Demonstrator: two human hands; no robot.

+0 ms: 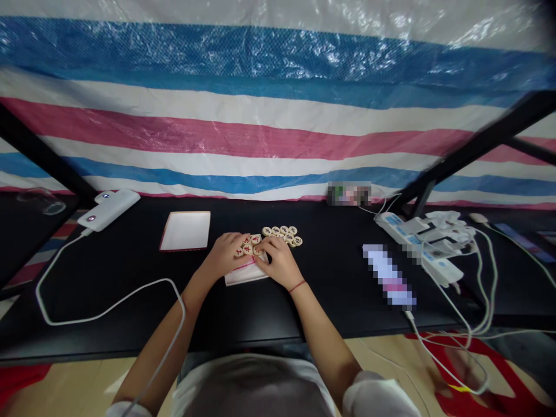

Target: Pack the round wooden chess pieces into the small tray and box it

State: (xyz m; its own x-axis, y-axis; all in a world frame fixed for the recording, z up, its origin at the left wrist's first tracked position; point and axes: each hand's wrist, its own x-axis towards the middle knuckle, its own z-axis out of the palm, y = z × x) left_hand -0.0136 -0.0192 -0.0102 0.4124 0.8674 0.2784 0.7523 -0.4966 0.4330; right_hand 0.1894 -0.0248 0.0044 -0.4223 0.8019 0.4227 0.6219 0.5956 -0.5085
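Two hands work at the middle of the black table (278,315). Five red-marked discs (247,249) are visible between the left hand (226,255) and the right hand (278,258), at the rear of a white flat item (244,277) with a pink line. The left hand is cupped, fingers bent along the left side of the group; the right thumb and forefinger stand apart at its right side. Whether either hand grips a disc cannot be told.

The discs are round, with no long axis of their own; their marked faces point up, and the group runs left to right in two rows. Just beyond the right hand, at least six dark-marked discs (284,230) also form two rows; the hand hides part of this group.

One shallow white tray (189,230), open side up, lies left of the hands. Bare tabletop separates it from the left hand. The front table edge runs below both wrists; bare tabletop extends from the right hand to one phone (388,275).
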